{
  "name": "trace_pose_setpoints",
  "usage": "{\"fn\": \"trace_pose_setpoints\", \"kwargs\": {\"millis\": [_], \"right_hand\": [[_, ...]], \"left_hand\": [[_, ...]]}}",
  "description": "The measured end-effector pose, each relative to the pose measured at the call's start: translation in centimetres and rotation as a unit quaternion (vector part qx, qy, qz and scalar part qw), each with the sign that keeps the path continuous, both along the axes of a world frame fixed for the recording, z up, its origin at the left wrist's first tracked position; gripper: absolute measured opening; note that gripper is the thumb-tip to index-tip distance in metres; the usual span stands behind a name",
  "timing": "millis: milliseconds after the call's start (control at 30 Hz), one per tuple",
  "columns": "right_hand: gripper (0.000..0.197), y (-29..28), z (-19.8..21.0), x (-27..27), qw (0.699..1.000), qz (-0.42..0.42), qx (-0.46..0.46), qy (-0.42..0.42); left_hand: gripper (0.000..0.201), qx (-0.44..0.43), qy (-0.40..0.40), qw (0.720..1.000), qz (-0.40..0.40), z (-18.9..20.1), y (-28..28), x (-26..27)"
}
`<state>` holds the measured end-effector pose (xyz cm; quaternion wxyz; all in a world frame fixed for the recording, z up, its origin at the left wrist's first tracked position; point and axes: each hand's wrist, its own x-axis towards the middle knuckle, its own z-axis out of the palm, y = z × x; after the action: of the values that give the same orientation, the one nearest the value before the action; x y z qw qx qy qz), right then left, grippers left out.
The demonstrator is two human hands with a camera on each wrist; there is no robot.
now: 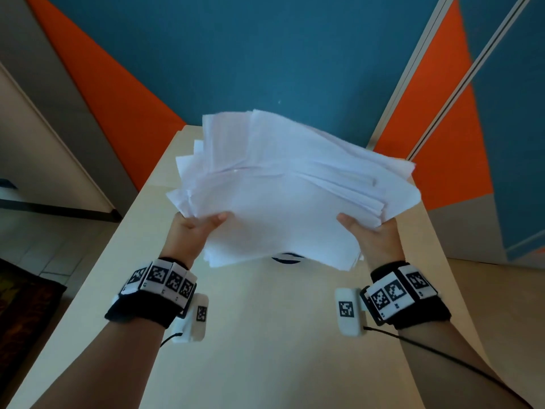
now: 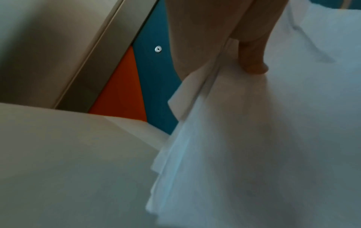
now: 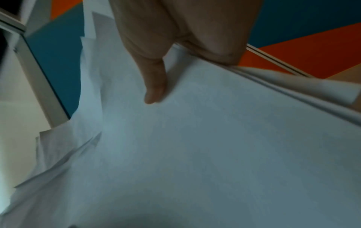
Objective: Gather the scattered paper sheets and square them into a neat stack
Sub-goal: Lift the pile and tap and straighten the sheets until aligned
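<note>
White sheets (image 1: 283,184) fill the centre of the head view, a loose, uneven pile held up over the pale table (image 1: 265,335), its far edges fanned and out of line. The left hand (image 1: 194,231) grips the pile's lower-left edge, thumb on top and fingers hidden under the paper. The right hand (image 1: 371,234) grips the lower-right edge the same way, thumb lying on the top sheet. In the left wrist view the thumb (image 2: 252,61) presses down on the paper in the upper right of the frame, with staggered sheet edges running down the middle. In the right wrist view the thumb (image 3: 154,86) lies on the top sheet at upper centre. A dark oval mark (image 1: 287,259) on the table peeks out below the pile's near edge. Orange and teal panels (image 1: 236,54) stand behind the table.
</note>
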<state>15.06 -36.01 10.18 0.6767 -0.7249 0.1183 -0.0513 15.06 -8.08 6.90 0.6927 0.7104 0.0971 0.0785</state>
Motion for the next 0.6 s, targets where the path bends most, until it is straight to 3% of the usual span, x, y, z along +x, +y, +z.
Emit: {"fn": "trace_pose_setpoints", "kwargs": {"millis": [100,300,433,600], "right_hand": [[0.028,0.1,0.7,0.2,0.999,0.006,0.032,-0.039],[0.043,-1.0,-0.7,0.4,0.993,0.114,0.01,0.023],[0.041,-1.5,-1.1,0.8,0.995,0.083,0.006,0.048],[0.041,-1.4,-0.9,0.5,0.993,0.106,-0.007,0.056]], "left_hand": [[0.013,-0.041,-0.032,0.999,-0.012,1.0,0.0,0.2],[0.021,-0.028,0.038,0.995,-0.088,-1.3,1.7,0.2],[0.039,-0.04,0.038,0.992,-0.109,-1.8,2.0,0.6],[0.059,-0.059,0.074,0.99,-0.1,-3.1,1.6,0.2]]}}
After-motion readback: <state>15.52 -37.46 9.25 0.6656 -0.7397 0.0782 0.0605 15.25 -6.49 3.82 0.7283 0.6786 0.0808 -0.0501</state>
